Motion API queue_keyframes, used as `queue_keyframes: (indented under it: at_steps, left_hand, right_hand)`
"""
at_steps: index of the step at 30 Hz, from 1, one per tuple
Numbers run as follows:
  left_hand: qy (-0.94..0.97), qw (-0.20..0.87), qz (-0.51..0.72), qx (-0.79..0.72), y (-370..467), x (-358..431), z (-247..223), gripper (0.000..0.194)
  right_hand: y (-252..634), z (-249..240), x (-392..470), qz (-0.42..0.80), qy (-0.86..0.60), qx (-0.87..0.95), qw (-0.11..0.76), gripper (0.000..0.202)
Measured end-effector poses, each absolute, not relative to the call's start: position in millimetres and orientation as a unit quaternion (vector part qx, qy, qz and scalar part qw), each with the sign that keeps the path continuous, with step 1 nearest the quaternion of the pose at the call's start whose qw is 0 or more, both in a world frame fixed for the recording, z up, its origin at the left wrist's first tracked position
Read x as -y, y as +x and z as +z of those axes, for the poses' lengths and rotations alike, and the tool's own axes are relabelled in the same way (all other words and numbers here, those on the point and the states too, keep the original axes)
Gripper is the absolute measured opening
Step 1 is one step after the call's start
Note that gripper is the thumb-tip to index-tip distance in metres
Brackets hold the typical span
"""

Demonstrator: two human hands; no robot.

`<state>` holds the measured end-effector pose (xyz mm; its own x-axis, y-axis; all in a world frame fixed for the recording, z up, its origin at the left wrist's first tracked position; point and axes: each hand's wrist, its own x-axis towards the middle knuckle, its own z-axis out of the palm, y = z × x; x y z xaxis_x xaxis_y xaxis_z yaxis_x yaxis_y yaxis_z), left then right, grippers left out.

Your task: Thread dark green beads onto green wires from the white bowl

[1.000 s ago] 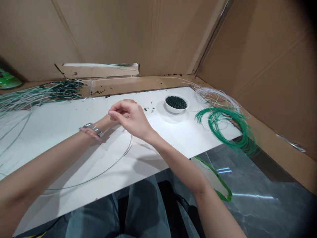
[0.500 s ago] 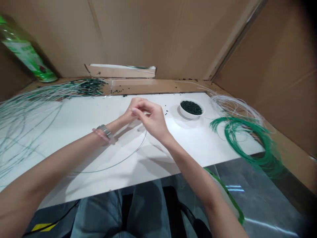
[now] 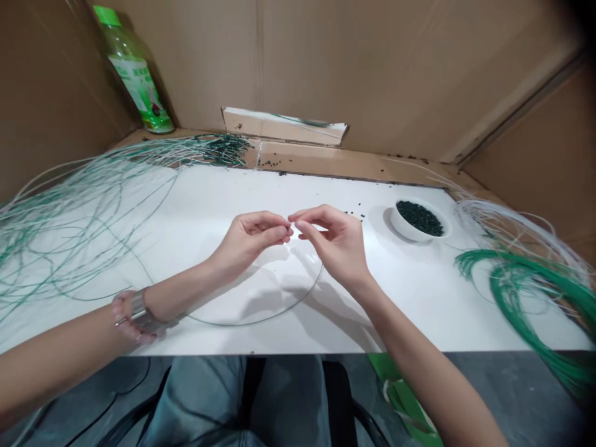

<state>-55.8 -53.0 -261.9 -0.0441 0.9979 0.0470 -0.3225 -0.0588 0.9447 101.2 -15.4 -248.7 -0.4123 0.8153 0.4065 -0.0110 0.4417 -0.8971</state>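
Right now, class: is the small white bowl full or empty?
Partly full: the white bowl holds a heap of dark green beads, below its rim.

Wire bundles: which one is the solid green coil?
The green coil at the right table edge, beyond the right hand. The pale bundle spreads on the left.

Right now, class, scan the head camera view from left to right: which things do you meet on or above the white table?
Loose green and white strands → green bottle → left hand → right hand → white bowl of dark beads → coiled green cord.
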Motion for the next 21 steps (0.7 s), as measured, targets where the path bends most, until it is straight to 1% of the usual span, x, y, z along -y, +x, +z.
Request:
queue_keyframes:
  at_steps: [3, 8, 14, 21]
  left_hand:
    - [0.420, 0.558, 0.592, -0.402, -58.2, 54.2, -264.5, 0.014]
    - [0.419, 0.563, 0.590, -0.400, -61.5, 55.1, -268.4, 0.013]
    - [0.412, 0.578, 0.597, -0.375, -60.9, 56.5, -269.9, 0.010]
    - [0.445, 0.543, 0.596, -0.390, -63.9, 57.8, -275.5, 0.008]
  right_hand:
    - [100.3, -248.6, 20.3, 0.436, -0.272, 0.732, 0.447, 0.007]
    - [99.9, -245.6, 26.1, 0.367, -0.280, 0.772, 0.437, 0.007]
    - [100.3, -247.4, 25.5, 0.305, -0.247, 0.808, 0.439, 0.005]
    - [100.7, -249.3, 24.7, 0.281, -0.234, 0.821, 0.439, 0.005]
